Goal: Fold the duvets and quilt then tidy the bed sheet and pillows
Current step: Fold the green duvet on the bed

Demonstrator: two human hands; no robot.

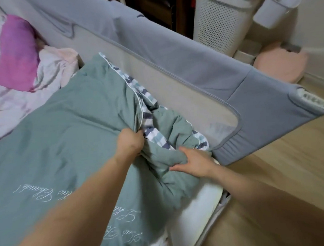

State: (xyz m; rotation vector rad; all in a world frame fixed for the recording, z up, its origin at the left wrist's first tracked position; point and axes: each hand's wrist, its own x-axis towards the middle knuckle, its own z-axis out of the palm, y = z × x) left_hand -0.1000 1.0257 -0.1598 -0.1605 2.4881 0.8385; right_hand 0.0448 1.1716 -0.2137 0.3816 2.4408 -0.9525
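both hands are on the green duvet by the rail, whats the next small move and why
Probably lift the bunched corner up and away from the grey bed rail. The green duvet lies fairly flat further in, but its edge beside the rail is crumpled, with the striped underside showing. The left hand grips the piped edge and the right hand holds the bunched corner, so pulling it free should straighten that edge for folding.

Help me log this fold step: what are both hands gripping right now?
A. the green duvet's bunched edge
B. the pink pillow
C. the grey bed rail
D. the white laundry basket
A: the left hand and right hand each hold bunched fabric of the green duvet beside the grey bed rail.
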